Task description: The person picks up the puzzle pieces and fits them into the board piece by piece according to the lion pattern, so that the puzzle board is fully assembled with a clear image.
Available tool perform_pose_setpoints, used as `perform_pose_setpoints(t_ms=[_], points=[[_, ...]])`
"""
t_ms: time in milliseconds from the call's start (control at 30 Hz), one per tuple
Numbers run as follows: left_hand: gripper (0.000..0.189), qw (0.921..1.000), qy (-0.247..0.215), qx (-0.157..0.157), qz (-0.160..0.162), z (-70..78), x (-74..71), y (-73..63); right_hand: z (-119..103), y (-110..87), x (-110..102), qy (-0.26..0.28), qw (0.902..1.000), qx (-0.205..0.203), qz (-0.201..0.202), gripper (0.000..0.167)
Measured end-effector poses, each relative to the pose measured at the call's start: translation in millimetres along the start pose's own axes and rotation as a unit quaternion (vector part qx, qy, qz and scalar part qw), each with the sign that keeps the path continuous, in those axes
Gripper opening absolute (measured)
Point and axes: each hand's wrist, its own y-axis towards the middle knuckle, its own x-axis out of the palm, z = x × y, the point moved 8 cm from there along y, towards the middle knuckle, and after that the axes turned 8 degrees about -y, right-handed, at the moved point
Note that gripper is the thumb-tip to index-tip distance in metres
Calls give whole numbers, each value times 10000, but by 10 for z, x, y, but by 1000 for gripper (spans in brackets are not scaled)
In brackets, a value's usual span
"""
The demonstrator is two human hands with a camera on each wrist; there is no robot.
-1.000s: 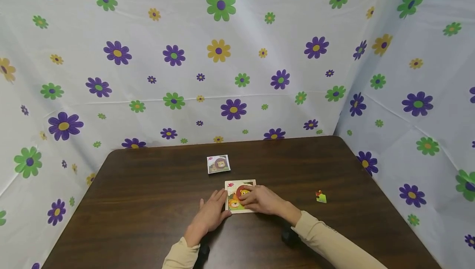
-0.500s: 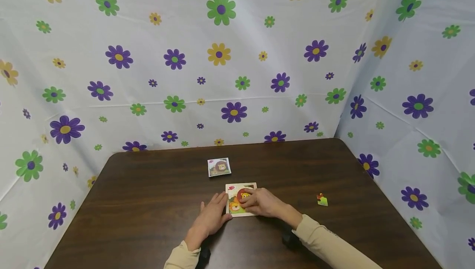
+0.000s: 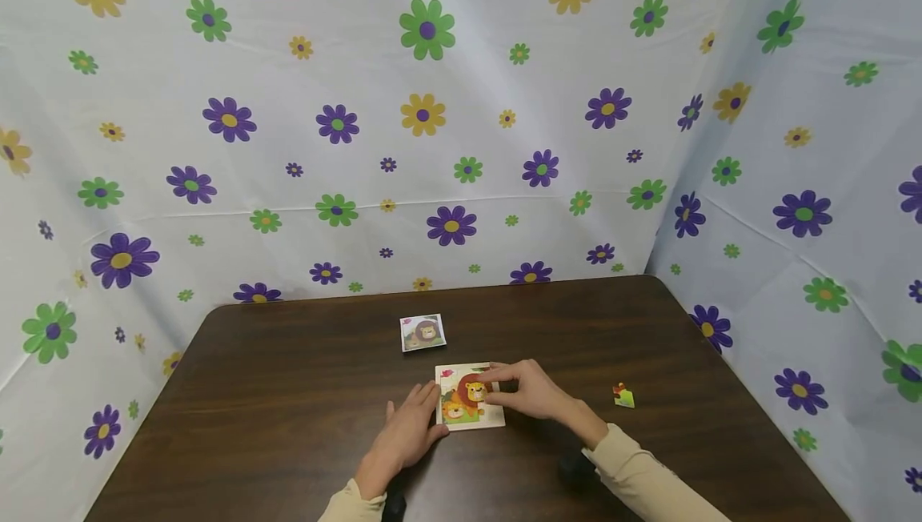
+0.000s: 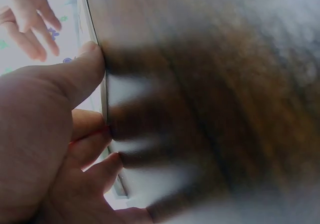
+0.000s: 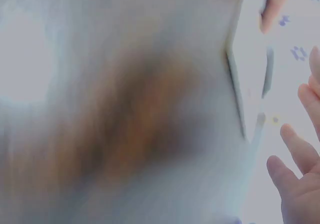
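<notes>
A square wooden jigsaw puzzle (image 3: 461, 415) with a lion picture lies flat on the table, bare pale wood showing at its lower right. Along its left edge rests my left hand (image 3: 403, 432), thumb at the near corner; the left wrist view shows those fingertips (image 4: 114, 160) touching the edge. Over the puzzle's right side hovers my right hand (image 3: 535, 391), thumb and fingers spread. The right wrist view has these fingers (image 5: 300, 149) apart with nothing between them. To the right lies a loose puzzle piece (image 3: 623, 396), green with some red and brown.
A small card (image 3: 422, 333) with a similar lion picture lies behind the puzzle. All of this sits on a dark brown wooden table (image 3: 288, 378). Flower-printed white cloth (image 3: 346, 50) hangs at the back and sides.
My right hand has lifted off the lion picture and shifted right, its fingers spreading and uncovering more of the puzzle. The left hand stays at the left edge. The head view has tilted slightly.
</notes>
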Motion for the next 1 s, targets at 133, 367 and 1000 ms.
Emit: perform_pose_setpoints(t_ms=[133,367,1000], points=[[63,10000,-40,29,24,3,-13,-3,61,-85,-311,-152,9994,193,233,35],[62,10000,-43,52,2,-12,12,-5,129,-298,-815,-470,9960,430,633,41],[61,10000,-73,10,24,6,-1,-3,686,-1108,-1273,-1343,9768,963,1361,46]])
